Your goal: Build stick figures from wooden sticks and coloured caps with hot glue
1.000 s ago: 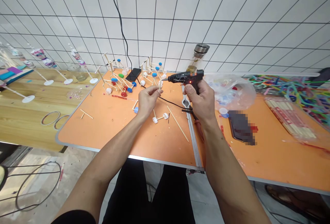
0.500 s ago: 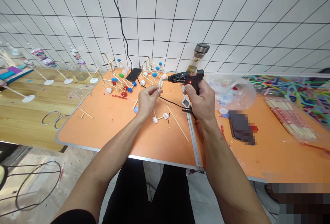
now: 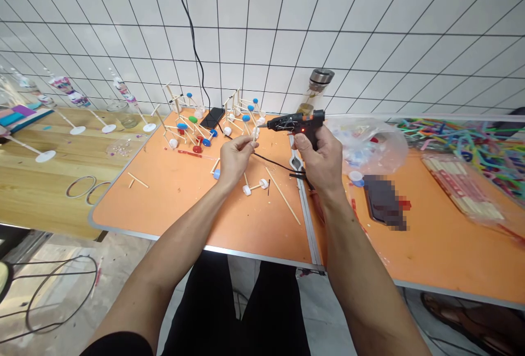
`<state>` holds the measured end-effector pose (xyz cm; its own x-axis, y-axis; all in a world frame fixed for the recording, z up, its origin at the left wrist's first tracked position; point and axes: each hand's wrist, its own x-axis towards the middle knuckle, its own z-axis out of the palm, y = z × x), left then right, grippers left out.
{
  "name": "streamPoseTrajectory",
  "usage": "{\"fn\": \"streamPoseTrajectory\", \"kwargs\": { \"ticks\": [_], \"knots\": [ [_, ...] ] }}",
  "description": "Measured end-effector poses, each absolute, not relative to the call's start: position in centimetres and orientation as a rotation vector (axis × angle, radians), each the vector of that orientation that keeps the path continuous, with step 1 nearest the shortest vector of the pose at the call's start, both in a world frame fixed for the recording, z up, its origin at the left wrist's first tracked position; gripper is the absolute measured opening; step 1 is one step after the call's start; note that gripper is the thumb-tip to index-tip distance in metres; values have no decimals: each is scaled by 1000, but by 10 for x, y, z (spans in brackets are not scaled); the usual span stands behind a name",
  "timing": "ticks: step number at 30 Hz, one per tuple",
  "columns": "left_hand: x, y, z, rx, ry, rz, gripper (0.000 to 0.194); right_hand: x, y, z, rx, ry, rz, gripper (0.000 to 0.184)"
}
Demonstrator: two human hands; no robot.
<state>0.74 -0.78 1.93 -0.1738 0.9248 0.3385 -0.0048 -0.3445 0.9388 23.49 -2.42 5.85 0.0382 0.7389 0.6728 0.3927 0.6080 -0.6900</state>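
My right hand [image 3: 322, 156] is wrapped round a black hot glue gun [image 3: 293, 122] with a small red light on its side. The gun's nozzle points left. My left hand [image 3: 237, 160] pinches a short wooden stick [image 3: 255, 134], its top end at the nozzle tip. Below that hand lies a piece of sticks with white bottle caps [image 3: 246, 190], and a blue cap [image 3: 216, 174] shows beside the wrist; both are partly covered by the hand. A longer wooden stick [image 3: 283, 194] rests on the orange table [image 3: 246, 227].
Stick models with coloured caps [image 3: 192, 120] stand at the back left, near a black phone [image 3: 212, 118]. A glass bottle [image 3: 315, 91], a plastic bag of caps [image 3: 369, 145], a dark phone [image 3: 383, 200] and packaged sticks [image 3: 461, 186] lie rightward. The gun's cord [image 3: 273, 161] crosses the table.
Both hands, the glue gun and the stick keep nearly the same position. At the lower right, a sandalled foot now shows where the picture was blurred into blocks.
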Motion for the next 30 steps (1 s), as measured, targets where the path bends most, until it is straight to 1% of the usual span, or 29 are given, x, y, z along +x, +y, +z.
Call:
{"fn": "streamPoseTrajectory", "kwargs": {
  "ticks": [18, 30],
  "knots": [
    [8, -9, 19, 1350, 1117, 1608, 13, 233, -24, 59, -998, -1562, 350, 61],
    [8, -12, 23, 1387, 1153, 1581, 17, 234, -25, 61, -988, -1562, 359, 58]
  ]
}}
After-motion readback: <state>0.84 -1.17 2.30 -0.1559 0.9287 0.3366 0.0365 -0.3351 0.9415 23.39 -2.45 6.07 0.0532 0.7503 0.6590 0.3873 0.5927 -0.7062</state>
